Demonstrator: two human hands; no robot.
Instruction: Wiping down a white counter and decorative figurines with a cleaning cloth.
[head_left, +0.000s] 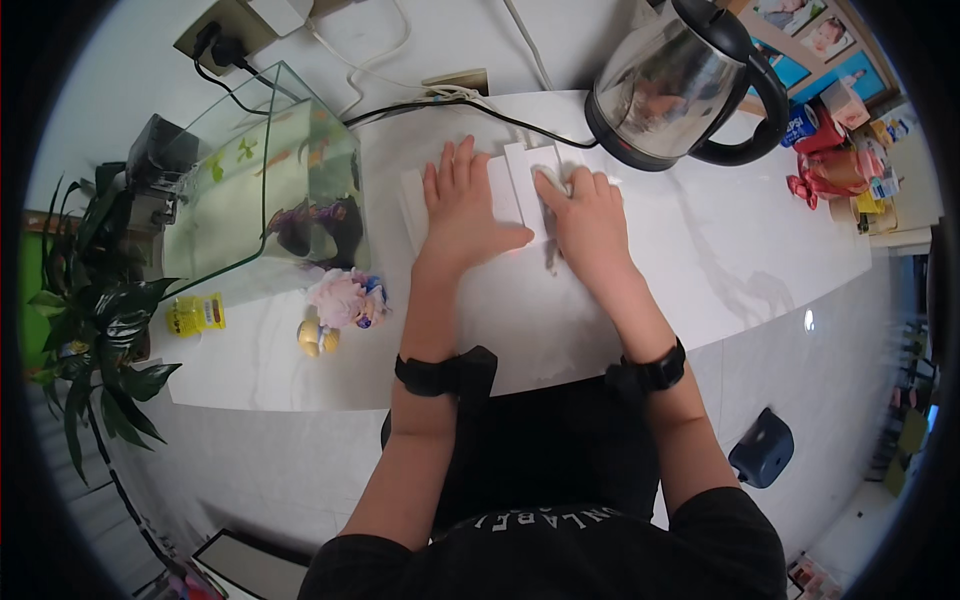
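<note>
A flat white device (504, 187), with white cords at its far edge, lies on the white marbled table before me. My left hand (465, 214) rests palm down on its left part, fingers spread and thumb reaching right. My right hand (589, 214) presses a bunched pale cloth (553, 182) against the right part of the device, with the fingers curled over it. A bit of the cloth hangs below that hand. The hands are apart, and they hide much of the device.
A glass fish tank (300, 180) stands at the left, near a small figurine (349, 300), a yellow packet (196, 315) and a leafy plant (124, 315). An electric kettle (664, 90) stands back right. A black cable (480, 109) runs behind the device.
</note>
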